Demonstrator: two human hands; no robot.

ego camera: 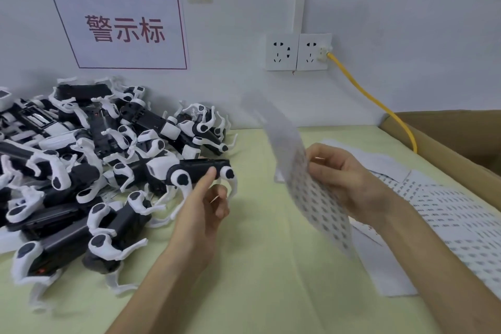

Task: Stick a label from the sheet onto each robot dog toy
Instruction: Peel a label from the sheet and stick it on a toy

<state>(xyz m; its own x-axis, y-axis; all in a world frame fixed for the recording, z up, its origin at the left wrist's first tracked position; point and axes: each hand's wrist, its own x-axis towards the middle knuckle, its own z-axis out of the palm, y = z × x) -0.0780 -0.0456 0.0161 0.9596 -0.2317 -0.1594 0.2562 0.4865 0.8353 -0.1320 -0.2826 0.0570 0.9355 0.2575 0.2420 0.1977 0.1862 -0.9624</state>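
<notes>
Head view: the nearest robot dog toy [189, 171] lies with its long axis left to right at the heap's right edge; the left hand [206, 209], forefinger touching it, is nearer. The right hand [344, 179], apart, grips the raised label sheet [306, 198].

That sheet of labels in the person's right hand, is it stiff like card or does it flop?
Probably floppy: the label sheet, gripped by the right hand along one edge, curves and looks motion-blurred at its free top. Likely very light, since a pinch at one edge carries it. It would probably bend rather than slide if pushed.
</notes>
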